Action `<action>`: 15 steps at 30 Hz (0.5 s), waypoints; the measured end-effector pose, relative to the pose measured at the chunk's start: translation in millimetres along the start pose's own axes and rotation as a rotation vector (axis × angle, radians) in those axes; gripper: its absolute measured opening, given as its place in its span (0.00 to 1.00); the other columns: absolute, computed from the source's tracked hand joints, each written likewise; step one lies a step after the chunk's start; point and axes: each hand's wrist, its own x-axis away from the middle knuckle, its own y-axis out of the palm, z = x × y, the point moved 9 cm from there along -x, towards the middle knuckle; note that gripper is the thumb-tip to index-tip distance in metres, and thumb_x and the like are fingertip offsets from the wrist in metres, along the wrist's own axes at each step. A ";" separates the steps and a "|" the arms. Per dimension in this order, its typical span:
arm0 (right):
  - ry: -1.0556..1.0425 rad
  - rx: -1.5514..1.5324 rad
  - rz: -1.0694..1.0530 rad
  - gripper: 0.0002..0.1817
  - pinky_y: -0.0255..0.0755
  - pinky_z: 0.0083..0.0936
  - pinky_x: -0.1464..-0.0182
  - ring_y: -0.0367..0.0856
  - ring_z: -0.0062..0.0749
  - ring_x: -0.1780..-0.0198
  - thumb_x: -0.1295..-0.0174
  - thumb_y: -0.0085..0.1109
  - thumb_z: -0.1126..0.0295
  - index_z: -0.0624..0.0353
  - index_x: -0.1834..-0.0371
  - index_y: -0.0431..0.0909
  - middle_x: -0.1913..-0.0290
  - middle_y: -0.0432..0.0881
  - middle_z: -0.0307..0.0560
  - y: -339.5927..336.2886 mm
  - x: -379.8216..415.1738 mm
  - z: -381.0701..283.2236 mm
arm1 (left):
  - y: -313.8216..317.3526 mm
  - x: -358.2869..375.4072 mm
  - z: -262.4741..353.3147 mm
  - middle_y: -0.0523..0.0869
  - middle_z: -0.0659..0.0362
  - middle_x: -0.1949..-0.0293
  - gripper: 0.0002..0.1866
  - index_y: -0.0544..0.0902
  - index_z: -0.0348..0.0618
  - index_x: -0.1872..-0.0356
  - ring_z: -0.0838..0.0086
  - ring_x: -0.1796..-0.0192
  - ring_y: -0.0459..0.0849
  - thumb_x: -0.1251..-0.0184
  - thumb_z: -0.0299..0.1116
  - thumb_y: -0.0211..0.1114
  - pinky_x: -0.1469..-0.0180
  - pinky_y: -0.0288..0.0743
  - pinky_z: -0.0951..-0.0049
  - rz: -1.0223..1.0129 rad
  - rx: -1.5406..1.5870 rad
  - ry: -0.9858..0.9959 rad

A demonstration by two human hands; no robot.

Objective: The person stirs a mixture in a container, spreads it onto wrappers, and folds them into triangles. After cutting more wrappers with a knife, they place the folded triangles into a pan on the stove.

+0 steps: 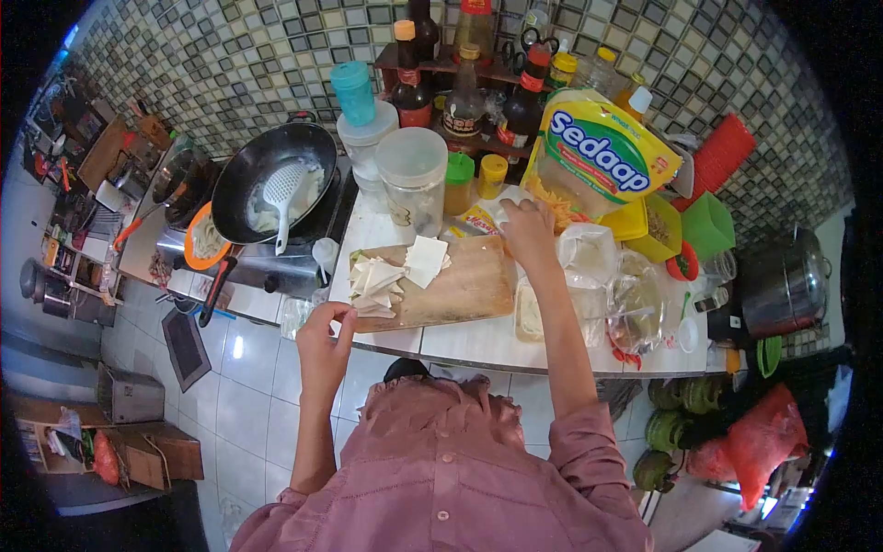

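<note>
On the worktop lies a wooden cutting board (464, 285). A loose pile of thin, pale folded wrapper sheets (375, 285) covers its left part, with flat square wrapper sheets (425, 260) beside it. My left hand (322, 339) is at the board's near left corner, thumb and fingers apart, next to the pile. Past the board's far right corner, my right hand (532, 230) reaches down with fingers bent together over something whitish. What it holds is largely hidden by the fingers. Shredded orange food (555, 204) lies just beyond that hand.
A black frying pan (241, 175) with a white slotted spatula (287, 189) sits on the stove at left. Clear jars (414, 179), sauce bottles (464, 106) and a yellow Sedaap packet (598, 152) line the back. Plastic bags (636, 299) and a large pot (782, 281) stand right.
</note>
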 end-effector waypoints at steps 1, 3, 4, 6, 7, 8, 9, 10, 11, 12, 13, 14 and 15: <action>-0.002 0.001 -0.002 0.16 0.66 0.37 0.52 0.71 0.48 0.54 0.51 0.60 0.69 0.53 0.56 0.77 0.61 0.78 0.49 -2.3 4.6 -1.7 | -0.5 -1.2 -1.6 0.80 0.55 0.77 0.08 0.79 0.37 0.73 0.70 0.75 0.79 0.40 0.32 0.61 0.74 0.66 0.73 0.001 0.001 -0.003; 0.019 -0.149 0.130 0.16 0.67 0.37 0.53 0.73 0.47 0.55 0.49 0.59 0.70 0.57 0.55 0.75 0.58 0.76 0.51 -22.9 16.0 -3.1 | -0.9 -5.1 -6.5 0.79 0.55 0.79 0.10 0.79 0.36 0.74 0.69 0.77 0.76 0.39 0.33 0.60 0.75 0.64 0.72 -0.028 -0.044 -0.011; 0.010 -0.149 0.134 0.16 0.67 0.37 0.53 0.73 0.47 0.55 0.49 0.59 0.70 0.57 0.55 0.75 0.58 0.76 0.51 -26.2 21.2 -8.0 | -3.8 -7.3 -9.0 0.79 0.55 0.79 0.10 0.79 0.36 0.74 0.69 0.77 0.76 0.39 0.33 0.60 0.75 0.64 0.72 -0.018 -0.043 -0.012; 0.072 -0.442 0.045 0.15 0.68 0.43 0.54 0.74 0.52 0.56 0.43 0.53 0.68 0.56 0.53 0.72 0.59 0.76 0.53 -21.6 32.1 -14.5 | -1.0 -8.1 -20.4 0.77 0.55 0.80 0.11 0.78 0.36 0.75 0.70 0.80 0.73 0.38 0.33 0.59 0.76 0.63 0.71 -0.083 -0.069 -0.094; 0.062 -0.443 0.045 0.15 0.68 0.43 0.54 0.74 0.52 0.56 0.43 0.53 0.68 0.56 0.53 0.72 0.59 0.76 0.53 -26.9 34.5 -25.9 | -2.6 -9.6 -20.7 0.77 0.55 0.80 0.11 0.78 0.36 0.75 0.70 0.80 0.73 0.38 0.33 0.59 0.76 0.63 0.71 -0.073 -0.068 -0.099; 0.092 -0.564 -0.038 0.16 0.69 0.42 0.56 0.75 0.53 0.57 0.43 0.53 0.67 0.56 0.52 0.71 0.59 0.76 0.54 -25.7 36.6 -40.4 | -5.8 -11.0 -19.7 0.77 0.56 0.80 0.11 0.78 0.36 0.76 0.70 0.80 0.73 0.37 0.33 0.58 0.77 0.63 0.72 -0.052 -0.041 -0.090; 0.125 -0.685 -0.122 0.16 0.70 0.42 0.57 0.76 0.53 0.58 0.43 0.53 0.66 0.56 0.51 0.70 0.58 0.77 0.55 -23.4 37.4 -56.3 | -9.1 -12.9 -18.7 0.77 0.56 0.80 0.12 0.78 0.36 0.76 0.71 0.80 0.72 0.36 0.33 0.57 0.77 0.63 0.73 -0.032 -0.014 -0.080; 0.068 -0.682 -0.142 0.17 0.71 0.42 0.59 0.76 0.53 0.59 0.43 0.53 0.65 0.56 0.51 0.70 0.58 0.77 0.55 -28.2 34.8 -76.9 | -11.5 -14.7 -18.7 0.77 0.56 0.80 0.12 0.78 0.36 0.76 0.71 0.80 0.72 0.36 0.33 0.57 0.77 0.63 0.73 -0.027 -0.015 -0.083; 0.009 -0.680 -0.163 0.17 0.72 0.42 0.60 0.77 0.52 0.60 0.43 0.53 0.65 0.56 0.50 0.69 0.57 0.77 0.56 -29.4 31.9 -99.2 | -19.8 -16.4 -17.4 0.78 0.56 0.79 0.11 0.78 0.36 0.75 0.71 0.78 0.74 0.36 0.32 0.57 0.77 0.63 0.73 0.038 -0.029 -0.067; -0.021 -0.759 -0.158 0.18 0.72 0.41 0.61 0.78 0.51 0.60 0.43 0.54 0.64 0.56 0.50 0.69 0.59 0.77 0.56 -26.4 29.2 -122.0 | -28.6 -17.5 -17.0 0.79 0.56 0.77 0.10 0.78 0.37 0.74 0.72 0.77 0.75 0.36 0.31 0.56 0.77 0.64 0.74 0.107 -0.044 -0.053; -0.052 -0.840 -0.155 0.19 0.73 0.39 0.61 0.78 0.50 0.61 0.43 0.54 0.63 0.56 0.49 0.69 0.60 0.77 0.57 -23.0 26.1 -146.8 | -33.1 -18.5 -19.4 0.79 0.56 0.77 0.10 0.78 0.37 0.74 0.72 0.77 0.75 0.36 0.31 0.56 0.77 0.64 0.74 0.117 -0.050 -0.059; -0.137 -0.795 -0.123 0.20 0.74 0.37 0.63 0.79 0.45 0.63 0.44 0.56 0.64 0.57 0.48 0.68 0.61 0.76 0.56 -27.7 21.0 -174.1 | -42.3 -17.9 -21.9 0.80 0.56 0.73 0.07 0.79 0.37 0.71 0.72 0.73 0.77 0.37 0.29 0.56 0.76 0.65 0.75 0.173 -0.025 -0.057; -0.222 -0.750 -0.090 0.22 0.75 0.35 0.65 0.80 0.41 0.64 0.44 0.57 0.64 0.57 0.48 0.67 0.61 0.76 0.55 -32.3 16.0 -201.0 | -52.2 -16.8 -25.2 0.81 0.56 0.69 0.05 0.79 0.38 0.68 0.72 0.70 0.78 0.37 0.27 0.56 0.75 0.66 0.76 0.229 0.001 -0.054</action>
